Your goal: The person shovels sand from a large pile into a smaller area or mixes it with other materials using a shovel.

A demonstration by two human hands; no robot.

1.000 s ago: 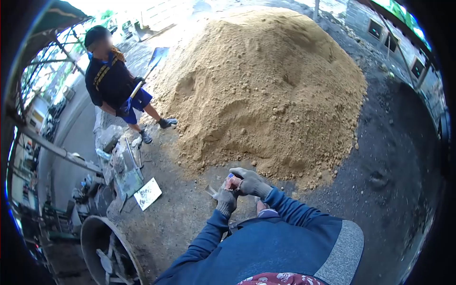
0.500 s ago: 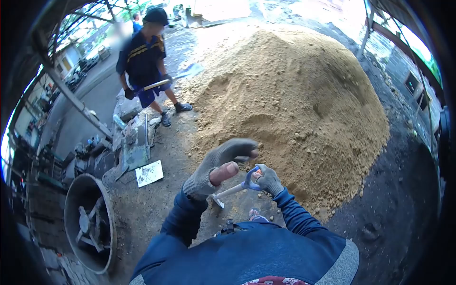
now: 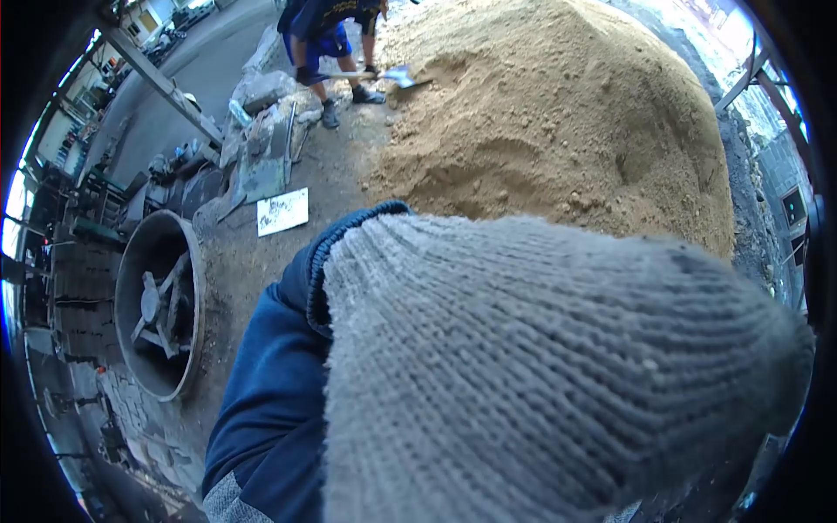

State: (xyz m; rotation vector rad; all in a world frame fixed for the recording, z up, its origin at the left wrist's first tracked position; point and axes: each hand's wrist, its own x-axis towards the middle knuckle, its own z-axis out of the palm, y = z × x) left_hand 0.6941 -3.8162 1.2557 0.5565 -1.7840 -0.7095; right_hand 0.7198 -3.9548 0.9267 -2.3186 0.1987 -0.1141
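A grey knitted glove covers my left hand (image 3: 558, 366), which is very close to the camera and fills the lower right of the view. Its fingers run out toward the right edge and are too near and blurred to read. The blue sleeve (image 3: 270, 383) of that arm rises from the lower left. Behind the glove stands a large heap of brown soil (image 3: 558, 113). Neither my right hand nor the shovel with the blue handle shows; the glove covers that area.
At the top, a co-worker (image 3: 327, 44) bends with a shovel (image 3: 399, 77) at the heap's left edge. A round metal drum (image 3: 199, 305) with inner blades stands at left. A white speckled sheet (image 3: 283, 212) lies on the ground near stone slabs (image 3: 261, 157).
My left hand has come up close to the camera, hiding my right hand and its shovel. The co-worker has bent down and lowered the shovel to the soil. The view has tilted downward.
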